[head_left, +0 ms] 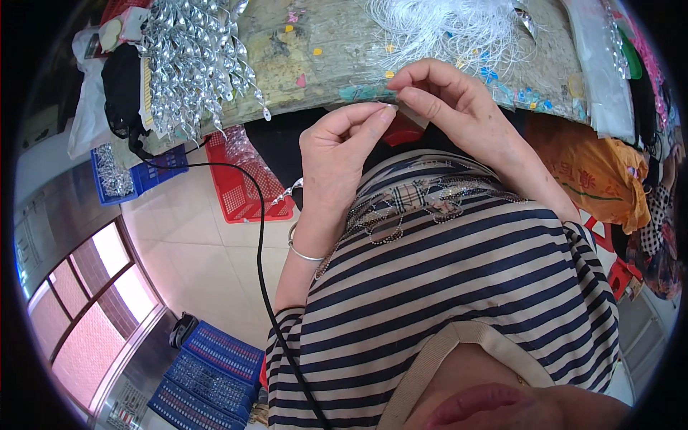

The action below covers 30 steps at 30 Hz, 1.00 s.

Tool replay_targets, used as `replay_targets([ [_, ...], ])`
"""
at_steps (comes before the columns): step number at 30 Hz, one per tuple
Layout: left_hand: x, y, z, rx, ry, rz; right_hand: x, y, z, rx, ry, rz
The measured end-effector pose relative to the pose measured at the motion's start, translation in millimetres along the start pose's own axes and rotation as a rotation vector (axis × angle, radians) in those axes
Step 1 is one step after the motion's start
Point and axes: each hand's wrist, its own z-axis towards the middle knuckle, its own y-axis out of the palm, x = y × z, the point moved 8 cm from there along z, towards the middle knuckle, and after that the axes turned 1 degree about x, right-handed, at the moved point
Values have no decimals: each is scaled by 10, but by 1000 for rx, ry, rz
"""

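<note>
My left hand is closed in a pinch just off the table's near edge, with a small pale tip showing at its fingertips. A silver twisted strip sticks out beside that hand's heel and seems to run up inside it. Close by on the right, my right hand has thumb and forefinger curled together; whatever lies between them is too fine to make out. Beyond it, a heap of white threads spreads over the table. Many silver twisted strips hang over the table's left side.
A black cable runs down past my left arm. On the floor at left are a red basket and a blue basket. Blue trays stand lower left. At right are an orange bag and clear plastic sheets.
</note>
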Motion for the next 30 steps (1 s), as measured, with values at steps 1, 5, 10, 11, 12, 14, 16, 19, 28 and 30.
replay_targets([
  [1,-4,-3,3,-1,-1,-1,-10,8,-6,-19,8,2],
  [5,-8,-10,15,-2,10,9,-16,23,-14,-44,44,-17],
  [10,-7,-2,9,-8,16,27,-55,53,-3,-57,15,-88],
  [11,-8,1,5,-22,34,50,-76,71,2,-61,-10,-134],
  [12,-5,8,0,-37,53,73,-79,82,8,-61,-10,-133],
  [14,5,8,-8,-35,76,110,-216,116,9,-61,-190,-352],
  [16,22,12,-19,-31,99,147,-183,93,31,-62,-170,-352],
  [19,40,25,-24,-35,132,241,-143,70,43,-52,-166,-337],
  [28,35,27,21,-43,109,42,-54,32,39,-11,-65,41],
  [30,-17,68,-2,-50,-15,-75,-70,37,43,-7,-74,77],
])
